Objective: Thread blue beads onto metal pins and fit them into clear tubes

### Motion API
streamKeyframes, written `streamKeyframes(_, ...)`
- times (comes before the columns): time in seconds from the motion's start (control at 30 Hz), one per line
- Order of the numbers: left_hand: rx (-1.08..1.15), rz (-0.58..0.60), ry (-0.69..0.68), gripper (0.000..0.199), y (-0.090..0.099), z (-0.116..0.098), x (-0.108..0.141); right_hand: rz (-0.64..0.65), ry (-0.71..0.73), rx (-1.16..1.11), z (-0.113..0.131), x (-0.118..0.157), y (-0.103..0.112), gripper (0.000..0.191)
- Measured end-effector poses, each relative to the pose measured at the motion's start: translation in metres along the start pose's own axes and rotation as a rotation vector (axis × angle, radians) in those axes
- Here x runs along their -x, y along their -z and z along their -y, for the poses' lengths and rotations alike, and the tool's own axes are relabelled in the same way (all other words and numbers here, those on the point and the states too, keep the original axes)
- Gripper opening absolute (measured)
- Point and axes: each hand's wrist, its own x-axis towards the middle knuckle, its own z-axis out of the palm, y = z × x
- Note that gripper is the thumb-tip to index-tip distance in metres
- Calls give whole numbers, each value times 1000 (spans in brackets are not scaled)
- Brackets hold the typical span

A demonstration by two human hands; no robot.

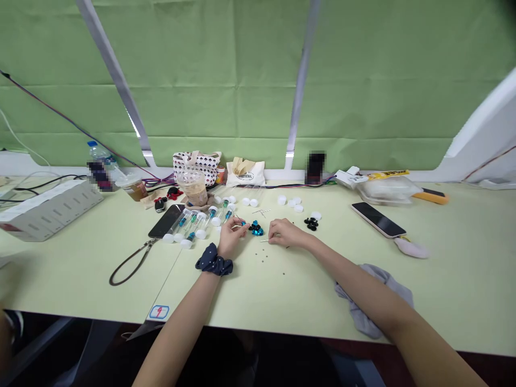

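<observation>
My left hand (233,236), with a dark dotted scrunchie (213,261) at its wrist, pinches a small blue and black piece (243,223). Just right of its fingertips lies a cluster of blue and black pieces (256,228). Beyond that cluster, my right hand (284,234) is closed around one end of a thin pale stick (264,241) that points left. Several tiny dark bits (263,261) lie on the table in front of the hands. Black pieces (311,223) form a pile to the right, beside a white cap (316,215).
Clear tubes with white caps (200,234) lie left of my left hand, near a phone (166,221) and an iced drink cup (194,189). Another phone (378,219) lies right. A grey cloth (365,317) is under my right forearm. Plastic containers (387,191) stand behind.
</observation>
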Motion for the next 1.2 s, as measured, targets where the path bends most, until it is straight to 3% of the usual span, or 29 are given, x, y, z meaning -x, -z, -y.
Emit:
streamKeyframes(0.13,-17,36,-28,32,1,3,0,22,-119,66,-3,-2,5,11)
streamKeyframes(0.33,-35,48,-33,30,2,6,-1,-70,-705,469,-22,9,32,17)
streamKeyframes(0.47,-11,36,-38,28,0,1,1,4,-880,502,-35,18,38,20)
streamKeyframes(0.7,89,13,68,28,0,0,1,33,-840,440,-44,17,27,22)
streamKeyframes(0.97,382,89,189,30,4,-4,-1,-153,-763,376,-55,14,25,23)
streamKeyframes(1.07,395,135,186,30,3,-7,1,-275,-645,266,-52,10,24,24)
streamKeyframes(1.2,340,214,169,33,0,-7,5,-411,-383,-162,-36,4,15,19)
